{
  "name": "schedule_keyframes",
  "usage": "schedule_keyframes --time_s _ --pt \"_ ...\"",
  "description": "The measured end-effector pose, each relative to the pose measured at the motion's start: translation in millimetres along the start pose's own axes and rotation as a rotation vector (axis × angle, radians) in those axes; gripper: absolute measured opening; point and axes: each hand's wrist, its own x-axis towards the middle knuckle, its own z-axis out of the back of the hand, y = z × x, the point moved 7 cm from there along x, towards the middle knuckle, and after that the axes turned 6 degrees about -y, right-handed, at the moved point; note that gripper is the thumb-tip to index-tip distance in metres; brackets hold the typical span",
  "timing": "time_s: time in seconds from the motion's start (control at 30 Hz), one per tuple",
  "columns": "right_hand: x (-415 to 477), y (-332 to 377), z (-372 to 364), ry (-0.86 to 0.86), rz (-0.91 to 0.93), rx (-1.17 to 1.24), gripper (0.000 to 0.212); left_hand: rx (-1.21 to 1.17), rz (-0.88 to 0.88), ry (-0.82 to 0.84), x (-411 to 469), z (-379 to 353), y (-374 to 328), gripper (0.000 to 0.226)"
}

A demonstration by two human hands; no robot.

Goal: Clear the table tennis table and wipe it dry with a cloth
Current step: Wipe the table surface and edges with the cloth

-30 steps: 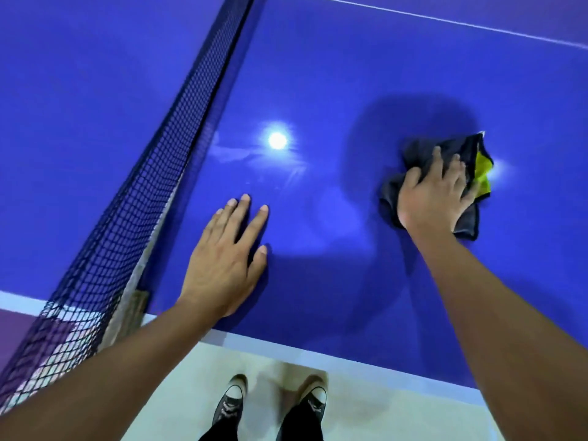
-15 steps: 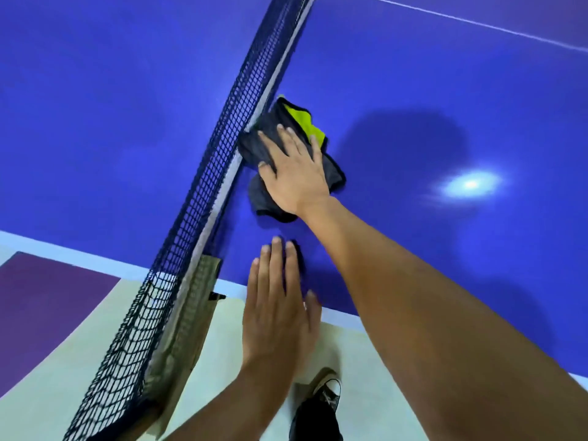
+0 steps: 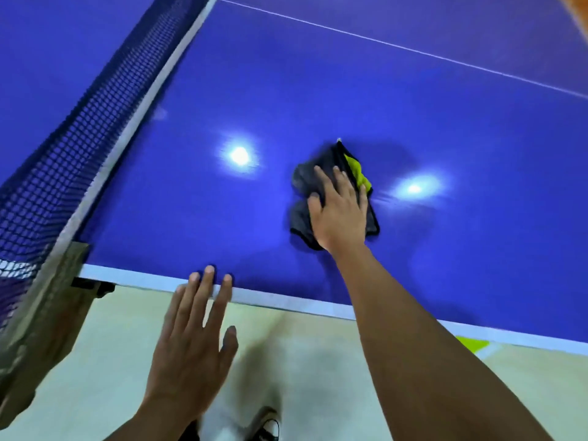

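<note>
The blue table tennis table point(image 3: 318, 100) fills the upper view, its white side edge running across the middle. A crumpled dark grey cloth with a yellow-green side point(image 3: 358, 171) lies on it, right of centre. My right hand point(image 3: 340, 211) presses flat on the cloth with fingers spread and fairly straight. My left hand point(image 3: 194, 342) is open with straight fingers. Its fingertips lie over the table's white near edge and the palm hangs over the floor.
The dark net point(image 3: 79, 122) runs diagonally along the left, held by a post and clamp point(image 3: 44, 307) at the table's edge. Two lamp reflections point(image 3: 239, 155) shine on the surface. Pale floor and my shoe point(image 3: 269, 424) lie below the edge.
My right hand has slid the cloth from beside the net out to the right across the table. My left hand has stayed at the near edge of the table.
</note>
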Motion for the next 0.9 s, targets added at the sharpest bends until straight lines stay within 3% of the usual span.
schedule_keyframes --time_s 0.2,0.33,0.57,0.67,0.8,0.9 --pt "-45 -187 75 -0.14 -0.269 -0.074 0.068 0.113 0.012 0.046 0 -7 -2 0.073" --pt "-71 -236 94 -0.117 -0.397 -0.038 0.066 0.143 0.023 0.08 -2 -9 0 0.076" --pt "-74 -229 92 -0.122 -0.445 -0.043 0.068 0.106 0.025 0.082 -3 1 4 0.075" --pt "-72 -208 86 -0.141 -0.431 -0.06 0.07 0.065 0.127 0.026 -12 17 30 0.075" --pt "-65 -128 59 -0.152 -0.319 -0.061 0.068 0.096 0.38 -0.003 -39 31 90 0.084" --pt "-60 -26 24 -0.204 -0.14 -0.02 0.063 0.123 0.409 0.035 -53 31 122 0.085"
